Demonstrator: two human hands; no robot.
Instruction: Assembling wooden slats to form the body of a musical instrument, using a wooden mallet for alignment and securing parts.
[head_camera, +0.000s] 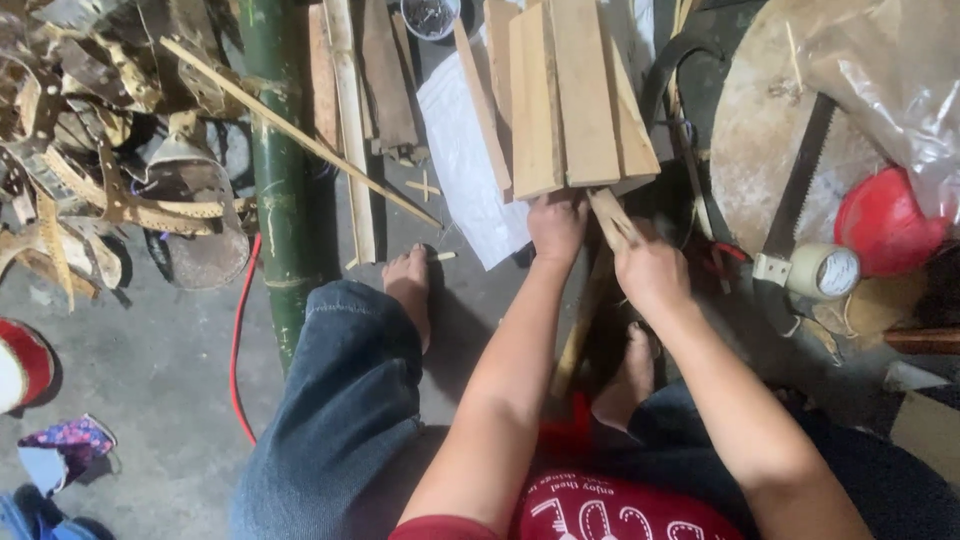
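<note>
Grey concrete floor carries pale upright wooden planks (570, 95); the left hand (556, 225) grips their lower end, the right hand (650, 268) just beside seemingly clenches a thin angled wooden strip (608, 215).

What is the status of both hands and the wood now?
Left hand grips wooden boards. Right hand holds thin wood strip. Hand saw lies right, apart.

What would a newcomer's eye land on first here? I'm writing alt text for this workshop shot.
First, the stack of pale wooden planks at top centre, with the left hand pressed against their near ends and the right hand closed on a narrow wooden strip. Next, the green bamboo pole running down the left, and the red helmet beside a handsaw at right.
</note>
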